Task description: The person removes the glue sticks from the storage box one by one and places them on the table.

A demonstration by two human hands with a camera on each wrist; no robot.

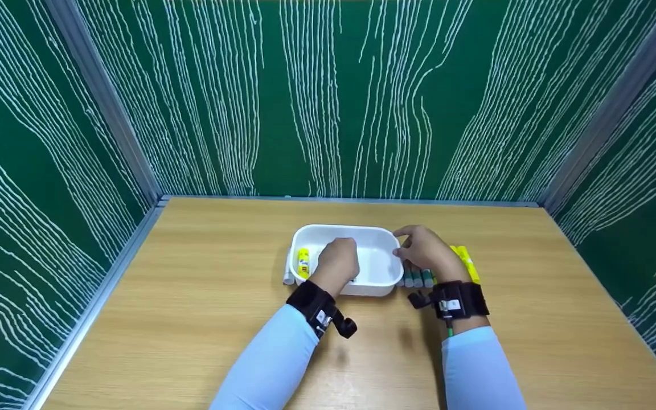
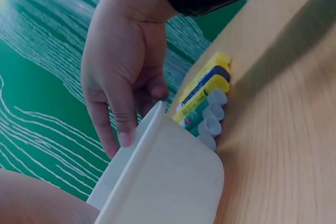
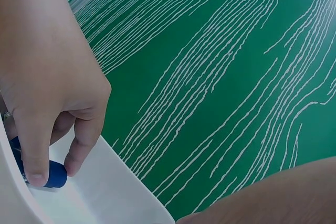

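Two hands busy at a white tray point(image 1: 340, 228) near the middle of a wooden table point(image 1: 191, 296). Left hand point(image 1: 339, 259) down inside the tray, toward its left half, back of the hand up in the head view. From the right wrist view, seen close: thumb and forefinger of that hand point(image 3: 47, 87) closed in a pinch on a blue-capped stick point(image 3: 52, 174), held low against the tray's white floor point(image 3: 105, 187). Right hand point(image 1: 427, 253) at the tray's far right corner, fingers slack and only lightly bent, tips laid against the rim and gripping nothing that shows; in the left wrist view, the same hand point(image 2: 126, 61) draped over the tray's edge point(image 2: 173, 182), one fingertip touching the outer lip. In the tray's left end, a yellow glue stick point(image 1: 303, 263) lying along the wall, just left of the left hand. Just right of the tray, outside it, a row of grey-capped sticks point(image 1: 416, 279) lying side by side, touching one another, caps toward the near edge point(image 2: 210, 119). Beyond them on the right, yellow sticks point(image 1: 467, 262), likewise flat on the wood point(image 2: 202, 90), partly hidden under the right hand. On each wrist a black strap point(image 1: 316, 304), above pale blue sleeves point(image 1: 274, 364). On three sides, green walls with white wavy lines point(image 1: 328, 97).
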